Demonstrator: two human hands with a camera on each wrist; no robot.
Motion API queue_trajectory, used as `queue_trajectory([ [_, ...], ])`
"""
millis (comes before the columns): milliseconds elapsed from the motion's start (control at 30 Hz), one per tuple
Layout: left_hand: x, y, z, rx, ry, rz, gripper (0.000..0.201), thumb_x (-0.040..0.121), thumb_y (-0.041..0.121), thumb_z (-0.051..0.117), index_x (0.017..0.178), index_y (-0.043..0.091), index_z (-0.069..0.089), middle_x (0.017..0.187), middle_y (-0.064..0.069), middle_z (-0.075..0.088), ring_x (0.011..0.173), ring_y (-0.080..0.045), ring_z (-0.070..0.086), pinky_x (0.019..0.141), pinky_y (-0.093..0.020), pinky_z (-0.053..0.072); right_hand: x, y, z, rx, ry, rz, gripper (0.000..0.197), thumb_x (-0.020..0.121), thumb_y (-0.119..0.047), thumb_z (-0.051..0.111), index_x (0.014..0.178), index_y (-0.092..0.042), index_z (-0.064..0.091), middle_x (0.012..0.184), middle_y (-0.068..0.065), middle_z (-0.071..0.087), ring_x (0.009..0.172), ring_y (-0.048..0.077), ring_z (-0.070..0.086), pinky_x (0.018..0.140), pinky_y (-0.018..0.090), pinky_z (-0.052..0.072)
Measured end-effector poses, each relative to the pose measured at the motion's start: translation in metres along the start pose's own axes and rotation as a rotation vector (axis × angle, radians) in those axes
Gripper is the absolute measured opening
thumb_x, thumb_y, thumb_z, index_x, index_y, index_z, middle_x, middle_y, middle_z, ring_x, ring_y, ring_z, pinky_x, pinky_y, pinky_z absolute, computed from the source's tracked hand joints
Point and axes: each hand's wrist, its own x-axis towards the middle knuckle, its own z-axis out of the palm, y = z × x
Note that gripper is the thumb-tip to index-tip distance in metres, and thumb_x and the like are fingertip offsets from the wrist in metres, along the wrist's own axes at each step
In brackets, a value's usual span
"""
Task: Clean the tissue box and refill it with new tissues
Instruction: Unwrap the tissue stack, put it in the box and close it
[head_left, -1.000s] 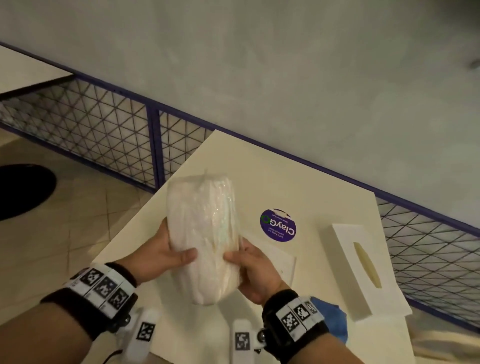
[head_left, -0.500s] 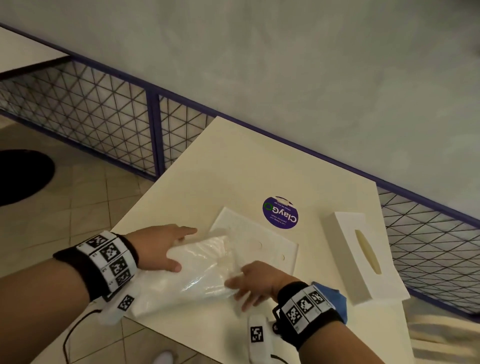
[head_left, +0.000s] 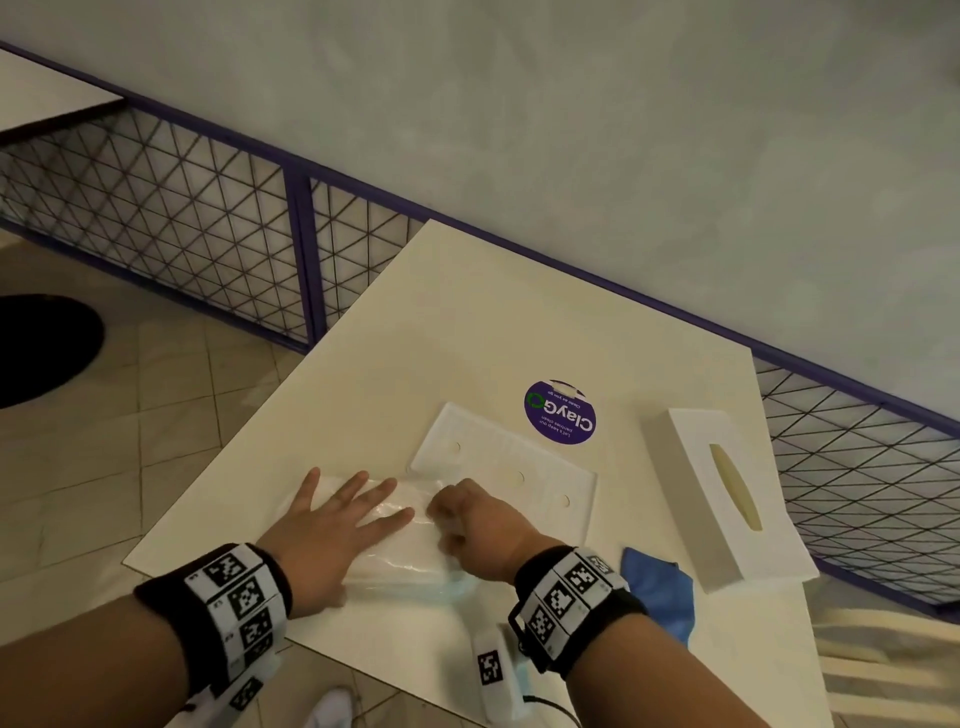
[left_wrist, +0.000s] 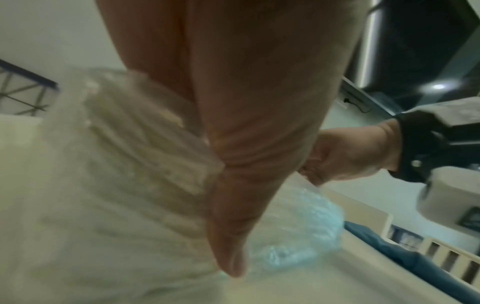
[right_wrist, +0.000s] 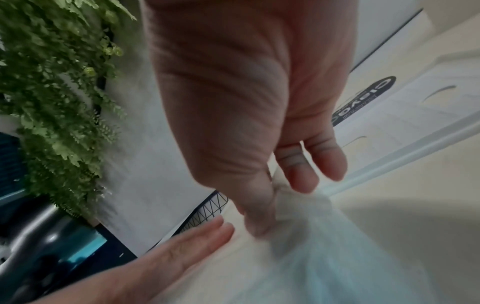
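Left hand: fingers straight, pressing flat on the tissue pack.
Right hand: fingers curled, pinching the pack's plastic wrap.
Tissue pack: lying on the worktop.
Tissue box: right, apart, beside its base plate.

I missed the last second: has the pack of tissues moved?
Yes. The tissue pack was held upright above the table; now it lies flat near the table's front edge, beside the white base plate.

Pack: I see tissue pack on table, near edge.
Base plate: just behind pack.
Box: far rt.
Cloth: btwn.
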Motion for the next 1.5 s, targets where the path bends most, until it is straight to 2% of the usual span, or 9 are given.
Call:
queue_trajectory([
  [200,-0.006,-0.026,0.004,0.030,0.076,0.021,0.111,0.083,0.001,0.054,0.126,0.057,-0.032,0.155,0.011,-0.030,0.131,-0.014,-0.038,0.093,-0.047,-0.037,-0.010,0.007,0.006,0.155,-0.032,0.081,0.021,0.085,-0.037,0.063,0.090,-0.018,0.057,0.080,-0.005,0.052,0.076,0.015,0.050,0.072,0.027,0.042],
  [300,-0.010,-0.033,0.009,-0.087,0.073,0.001,0.108,0.073,0.057,0.064,0.138,0.056,-0.021,0.146,0.015,-0.040,0.134,-0.014,-0.041,0.107,-0.053,-0.028,-0.022,0.024,0.008,0.013,-0.144,0.201,0.024,0.086,-0.043,0.057,0.083,-0.019,0.057,0.087,-0.001,0.058,0.082,0.016,0.052,0.074,0.027,0.042],
  [400,-0.015,-0.035,0.015,-0.279,0.237,-0.091,0.098,0.060,0.094,0.028,0.143,0.054,-0.006,0.150,0.016,-0.034,0.136,-0.010,-0.038,0.112,-0.051,-0.021,-0.027,0.031,0.011,-0.027,-0.055,0.267,0.017,0.081,-0.021,0.056,0.095,-0.014,0.065,0.097,0.001,0.064,0.092,0.019,0.060,0.077,0.027,0.047],
  [533,-0.013,-0.039,0.023,-0.570,0.420,-0.317,0.079,0.075,0.080,0.009,0.147,0.046,0.014,0.159,0.012,-0.009,0.146,-0.015,-0.013,0.115,-0.052,-0.005,-0.017,0.020,0.001,0.261,0.339,0.379,0.023,0.080,-0.012,0.051,0.097,-0.019,0.064,0.086,-0.005,0.059,0.076,0.013,0.056,0.059,0.017,0.043],
  [700,-0.003,-0.044,0.028,-0.674,0.417,-0.418,0.054,0.095,0.049,0.035,0.147,0.042,0.021,0.161,0.004,0.002,0.148,-0.019,-0.001,0.117,-0.050,0.006,-0.003,0.005,-0.010,0.356,0.221,0.395,0.012,0.075,-0.016,0.075,0.075,-0.017,0.062,0.069,-0.009,0.057,0.062,0.008,0.054,0.052,0.016,0.042],
  [833,-0.001,-0.043,0.032,-0.687,0.436,-0.417,0.053,0.096,0.047,0.038,0.147,0.040,0.024,0.161,0.004,0.006,0.148,-0.018,0.002,0.116,-0.048,0.008,-0.007,-0.004,-0.009,0.583,0.039,0.482,0.026,0.083,-0.014,0.065,0.108,-0.008,0.063,0.082,0.004,0.064,0.052,0.012,0.058,0.044,0.021,0.044],
  [1067,-0.003,-0.042,0.034,-0.628,0.487,-0.448,0.052,0.092,0.048,0.047,0.141,0.039,0.037,0.157,0.006,0.021,0.143,-0.015,0.022,0.116,-0.047,0.008,-0.012,-0.011,-0.011,0.967,0.128,0.564,0.024,0.082,-0.020,0.070,0.096,-0.002,0.065,0.072,0.006,0.064,0.044,0.013,0.045,0.040,0.019,0.034],
  [1333,0.003,-0.019,0.020,-0.415,0.405,-0.062,0.077,0.075,0.066,0.011,0.147,0.041,0.019,0.160,0.011,-0.002,0.143,-0.009,-0.014,0.114,-0.037,-0.015,-0.010,-0.010,-0.013,0.913,0.225,0.501,0.021,0.074,-0.019,0.075,0.068,-0.016,0.055,0.083,0.003,0.060,0.070,0.017,0.049,0.053,0.026,0.039],
  [1500,0.012,-0.009,0.022,-0.390,0.302,-0.071,0.086,0.068,0.070,0.000,0.149,0.040,0.004,0.160,0.011,-0.006,0.146,-0.015,-0.015,0.114,-0.042,-0.015,-0.014,-0.011,-0.014,1.191,0.228,0.615,0.010,0.082,-0.023,0.060,0.080,-0.014,0.057,0.073,0.001,0.067,0.061,0.016,0.050,0.054,0.025,0.032],
])
